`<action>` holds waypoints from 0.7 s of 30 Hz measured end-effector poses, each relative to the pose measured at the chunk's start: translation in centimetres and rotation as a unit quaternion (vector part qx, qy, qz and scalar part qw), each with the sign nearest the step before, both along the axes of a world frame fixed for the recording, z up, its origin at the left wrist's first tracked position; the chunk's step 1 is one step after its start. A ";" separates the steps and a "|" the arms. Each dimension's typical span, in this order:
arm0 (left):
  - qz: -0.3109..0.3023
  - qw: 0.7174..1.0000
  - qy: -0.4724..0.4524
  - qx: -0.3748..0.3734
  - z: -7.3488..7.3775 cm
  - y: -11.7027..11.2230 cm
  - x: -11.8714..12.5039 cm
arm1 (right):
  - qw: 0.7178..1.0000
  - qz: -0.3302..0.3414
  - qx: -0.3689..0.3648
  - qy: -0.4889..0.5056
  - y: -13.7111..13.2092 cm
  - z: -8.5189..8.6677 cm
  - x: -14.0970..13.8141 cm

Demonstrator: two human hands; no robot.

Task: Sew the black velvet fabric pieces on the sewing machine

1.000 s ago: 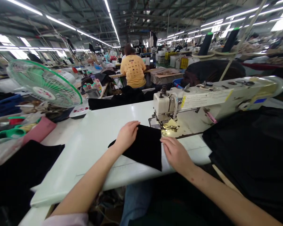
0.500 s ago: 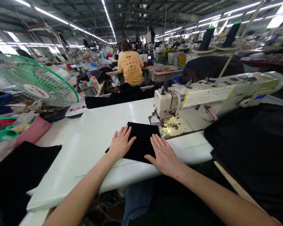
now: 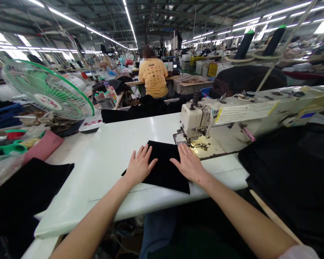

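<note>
A piece of black fabric (image 3: 166, 167) lies flat on the pale sewing table (image 3: 118, 140), left of the sewing machine's needle area. My left hand (image 3: 140, 163) rests on the fabric's left side, fingers stretched out and the thumb pointing right. On the right edge lies my right hand (image 3: 189, 162), palm down with its fingers extended toward the presser foot. Its fingertips are close to the metal plate of the sewing machine (image 3: 196, 122). Both hands press on the cloth without gripping it.
A green-rimmed fan (image 3: 50, 90) stands at the left, above a pink roll (image 3: 43, 145). Black cloth (image 3: 291, 180) is heaped at the right, and more black fabric (image 3: 29, 183) lies at the left. Ahead sits a person in a yellow shirt (image 3: 153, 77).
My right hand has slid forward along the fabric's right edge, nearer the machine, uncovering the near right corner. My left hand stays in place on the cloth. The view has shifted slightly.
</note>
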State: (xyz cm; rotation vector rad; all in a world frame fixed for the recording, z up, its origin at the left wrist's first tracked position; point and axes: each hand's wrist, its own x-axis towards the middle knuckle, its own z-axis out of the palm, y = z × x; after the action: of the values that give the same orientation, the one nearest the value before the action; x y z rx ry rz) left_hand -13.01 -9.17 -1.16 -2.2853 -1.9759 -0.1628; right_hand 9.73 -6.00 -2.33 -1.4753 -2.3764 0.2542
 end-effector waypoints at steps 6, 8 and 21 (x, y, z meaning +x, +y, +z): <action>-0.004 0.999 -0.010 0.052 1.2 -0.8 0.6 | 0.997 0.038 0.053 0.029 -2.4 -0.2 4.7; -0.038 0.996 -0.032 0.074 2.3 -2.7 1.8 | 0.994 0.054 0.088 0.042 -3.5 -0.5 6.8; -0.148 0.967 0.038 -0.203 5.7 4.7 4.7 | 0.994 0.050 0.080 -0.056 -10.6 3.0 16.5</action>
State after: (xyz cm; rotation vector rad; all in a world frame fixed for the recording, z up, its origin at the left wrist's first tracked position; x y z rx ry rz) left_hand -8.35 -4.49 4.57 -2.7802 -1.7482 0.3330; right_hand 26.24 -16.65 0.69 -1.3317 -2.4976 0.0051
